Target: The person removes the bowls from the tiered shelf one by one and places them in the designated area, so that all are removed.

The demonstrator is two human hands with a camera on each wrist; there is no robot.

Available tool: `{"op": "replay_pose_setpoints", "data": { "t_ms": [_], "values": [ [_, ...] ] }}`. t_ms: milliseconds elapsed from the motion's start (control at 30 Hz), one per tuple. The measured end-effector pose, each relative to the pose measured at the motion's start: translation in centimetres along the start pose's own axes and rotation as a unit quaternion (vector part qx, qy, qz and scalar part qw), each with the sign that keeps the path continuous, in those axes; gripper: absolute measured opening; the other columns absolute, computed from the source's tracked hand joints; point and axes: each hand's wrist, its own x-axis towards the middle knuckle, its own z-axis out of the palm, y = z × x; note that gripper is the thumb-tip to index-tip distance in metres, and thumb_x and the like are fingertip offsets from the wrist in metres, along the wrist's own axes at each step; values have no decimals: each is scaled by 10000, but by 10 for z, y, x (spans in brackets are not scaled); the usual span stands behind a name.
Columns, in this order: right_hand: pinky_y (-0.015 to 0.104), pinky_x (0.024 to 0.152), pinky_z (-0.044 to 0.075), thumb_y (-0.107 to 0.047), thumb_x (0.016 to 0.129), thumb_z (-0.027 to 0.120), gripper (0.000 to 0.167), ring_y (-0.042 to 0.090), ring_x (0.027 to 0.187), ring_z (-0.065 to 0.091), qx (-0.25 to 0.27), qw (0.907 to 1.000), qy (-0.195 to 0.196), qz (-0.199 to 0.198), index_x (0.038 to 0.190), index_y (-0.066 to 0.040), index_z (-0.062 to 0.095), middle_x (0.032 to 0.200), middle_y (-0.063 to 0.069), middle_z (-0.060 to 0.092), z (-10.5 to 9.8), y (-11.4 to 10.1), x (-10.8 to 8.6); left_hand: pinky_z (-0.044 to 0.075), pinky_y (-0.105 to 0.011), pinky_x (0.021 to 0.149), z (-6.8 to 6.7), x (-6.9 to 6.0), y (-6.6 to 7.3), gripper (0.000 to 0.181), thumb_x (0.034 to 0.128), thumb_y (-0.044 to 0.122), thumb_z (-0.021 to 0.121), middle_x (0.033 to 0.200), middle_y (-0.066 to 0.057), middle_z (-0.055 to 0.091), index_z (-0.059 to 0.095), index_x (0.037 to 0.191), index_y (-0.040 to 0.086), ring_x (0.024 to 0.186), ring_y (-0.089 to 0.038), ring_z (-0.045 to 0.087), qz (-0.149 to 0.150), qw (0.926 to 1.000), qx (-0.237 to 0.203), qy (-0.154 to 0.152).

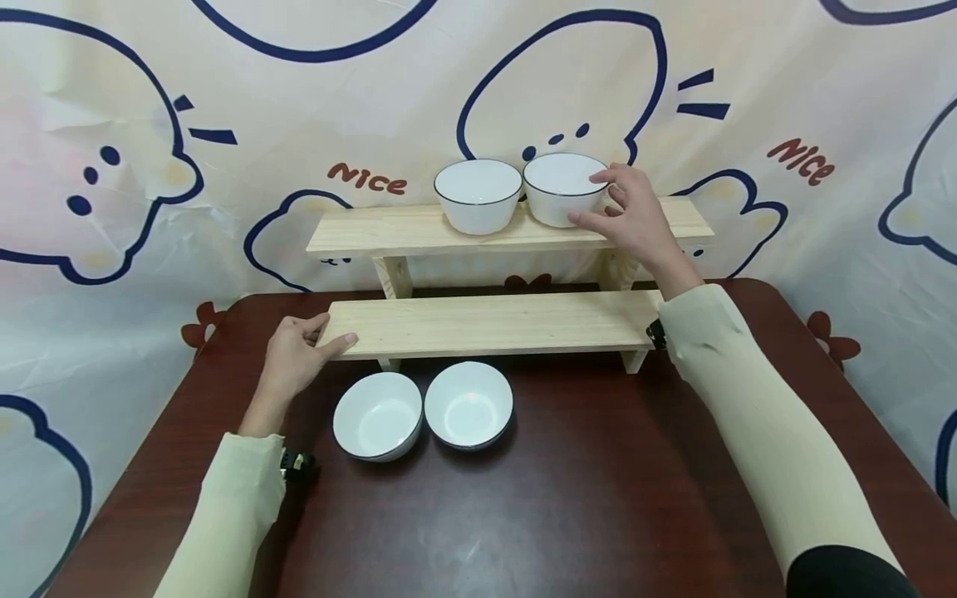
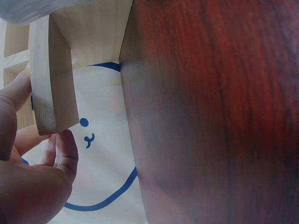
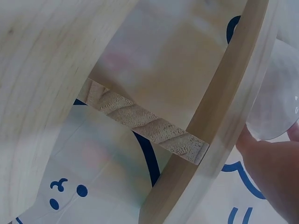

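A two-tier wooden shelf [image 1: 493, 322] of pale boards stands at the back of the table. On its upper board [image 1: 359, 230] two white bowls with dark rims sit side by side: the left bowl [image 1: 476, 208] and the right bowl [image 1: 553, 199]. My right hand [image 1: 635, 218] holds the right bowl at its right side, index finger at the rim and thumb lower down. My left hand [image 1: 293, 355] grips the left end of the lower board, thumb on top; the left wrist view shows its fingers [image 2: 67, 151] at the board's edge.
Two more white bowls stand on the dark red-brown table [image 1: 568, 498] before the shelf, a left one [image 1: 378, 419] and a right one [image 1: 469, 407]. Behind the shelf hangs a cream cloth [image 1: 374, 108] printed with cartoon outlines.
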Motion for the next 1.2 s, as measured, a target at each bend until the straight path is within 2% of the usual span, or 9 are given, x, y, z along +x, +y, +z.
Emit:
{"op": "replay_pose_setpoints", "data": {
  "t_ms": [100, 233, 300, 733, 967, 1200],
  "values": [
    [458, 1155, 303, -169, 869, 809, 549, 372, 1501, 228, 44, 10000, -30, 26, 1285, 21, 504, 1628, 135, 166, 2, 0, 2, 433, -362, 744, 1, 0, 0, 741, 921, 355, 770, 1185, -261, 449, 478, 1449, -75, 1039, -333, 458, 33, 10000, -3, 7],
    [441, 1148, 315, -135, 880, 797, 403, 392, 1494, 236, 60, 9999, 114, 13, 1119, -1, 500, 1613, 138, 191, 4, 2, 4, 435, -362, 738, 2, 0, -2, 746, 920, 363, 769, 1183, -262, 454, 481, 1445, -82, 1032, -336, 467, 58, 10000, 20, 10],
    [434, 1143, 322, -133, 890, 790, 374, 410, 1486, 245, -2, 9998, 196, -5, 1083, -10, 495, 1612, 137, 199, 5, 2, 4, 435, -363, 738, 3, 0, -2, 747, 919, 364, 771, 1182, -262, 456, 483, 1443, -83, 1035, -337, 470, 71, 10000, 36, 9],
    [454, 1149, 316, -178, 900, 794, 365, 321, 1495, 268, -401, 9982, 428, -100, 1049, -16, 503, 1565, 122, 319, 6, 5, 2, 436, -369, 749, 4, -1, -2, 728, 918, 331, 778, 1199, -278, 453, 488, 1433, -94, 1053, -347, 467, 174, 9998, 31, 60],
    [476, 1138, 329, -249, 917, 780, 346, 391, 1458, 328, -417, 9979, 482, 95, 1041, -59, 518, 1612, 78, 298, 6, 2, 2, 434, -362, 739, 3, 0, -2, 726, 915, 328, 782, 1183, -272, 451, 491, 1432, -91, 1037, -342, 464, 171, 9998, 6, 74],
    [478, 1136, 329, -279, 913, 786, 328, 400, 1432, 368, -330, 9976, 572, 205, 1022, -98, 536, 1629, 41, 321, 7, -1, 3, 433, -362, 752, 2, 0, -1, 719, 919, 317, 778, 1199, -277, 450, 485, 1436, -87, 1042, -344, 458, 137, 9999, -18, 73]
  ]
}}
